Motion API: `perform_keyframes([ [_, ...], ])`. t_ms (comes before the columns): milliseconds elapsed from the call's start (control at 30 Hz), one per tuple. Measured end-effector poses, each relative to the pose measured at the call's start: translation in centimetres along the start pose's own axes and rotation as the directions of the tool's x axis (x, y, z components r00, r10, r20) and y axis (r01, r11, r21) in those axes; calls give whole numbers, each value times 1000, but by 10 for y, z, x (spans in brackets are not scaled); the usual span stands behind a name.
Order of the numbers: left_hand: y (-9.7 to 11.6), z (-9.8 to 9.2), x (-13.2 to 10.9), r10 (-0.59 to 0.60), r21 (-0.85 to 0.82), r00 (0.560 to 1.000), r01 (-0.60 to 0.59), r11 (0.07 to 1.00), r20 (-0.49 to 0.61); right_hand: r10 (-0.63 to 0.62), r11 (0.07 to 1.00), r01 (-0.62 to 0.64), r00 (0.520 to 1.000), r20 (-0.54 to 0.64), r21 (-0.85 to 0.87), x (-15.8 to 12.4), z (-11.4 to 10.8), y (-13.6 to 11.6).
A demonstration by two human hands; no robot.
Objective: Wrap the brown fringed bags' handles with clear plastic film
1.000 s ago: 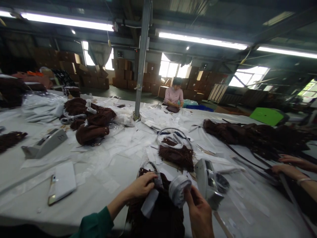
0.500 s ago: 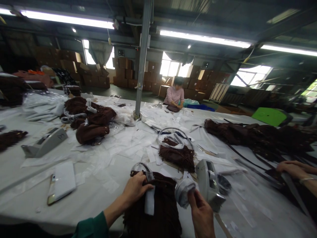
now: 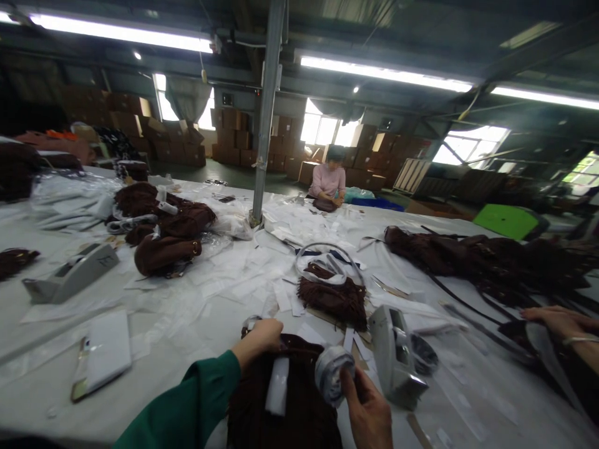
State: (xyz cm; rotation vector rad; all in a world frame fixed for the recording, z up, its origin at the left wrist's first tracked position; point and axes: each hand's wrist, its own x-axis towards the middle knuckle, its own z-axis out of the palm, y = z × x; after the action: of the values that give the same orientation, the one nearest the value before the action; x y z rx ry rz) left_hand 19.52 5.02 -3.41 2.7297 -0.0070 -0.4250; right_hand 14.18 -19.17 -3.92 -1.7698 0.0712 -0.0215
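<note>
A dark brown fringed handbag [image 3: 281, 399] lies at the table's near edge, a white tag strip [image 3: 277, 386] hanging down its front. My left hand [image 3: 262, 337] is closed on the bag's top edge beside a wrapped handle; its fingertips are hidden. My right hand [image 3: 367, 405] pinches a coiled roll wrapped in whitish film [image 3: 334, 374], perhaps a rolled strap, against the bag's upper right side. Just right of that hand stands a grey tape dispenser [image 3: 397, 355]. Beyond the bag sits another brown fringed bag [image 3: 333, 299] with a wrapped looped handle.
A second tape dispenser [image 3: 70, 271] and a white phone-like slab [image 3: 103, 355] lie on the left. Brown bags [image 3: 168, 209] are heaped behind them, more [image 3: 468, 255] at right. A co-worker's hands [image 3: 561, 324] work at far right; another person [image 3: 327, 181] sits opposite. A metal post [image 3: 266, 125] rises mid-table.
My right hand has brought the wrapped roll left, closer against the bag. My left hand has turned over the bag's top edge, with more green sleeve showing.
</note>
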Motion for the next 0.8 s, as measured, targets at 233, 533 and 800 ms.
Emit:
perform_keyframes([
  [233,-17,-8,-21,-122,-206,921,47,978,-371,21,1000,-21,1000,-10,-10,5,2,7],
  [533,-21,44,-23,-29,-559,893,-255,789,-449,-36,988,32,999,-27,-153,8,13,-6],
  [800,-31,27,-24,-151,-668,850,-273,692,-504,-275,868,227,960,-47,-441,59,28,-35],
])
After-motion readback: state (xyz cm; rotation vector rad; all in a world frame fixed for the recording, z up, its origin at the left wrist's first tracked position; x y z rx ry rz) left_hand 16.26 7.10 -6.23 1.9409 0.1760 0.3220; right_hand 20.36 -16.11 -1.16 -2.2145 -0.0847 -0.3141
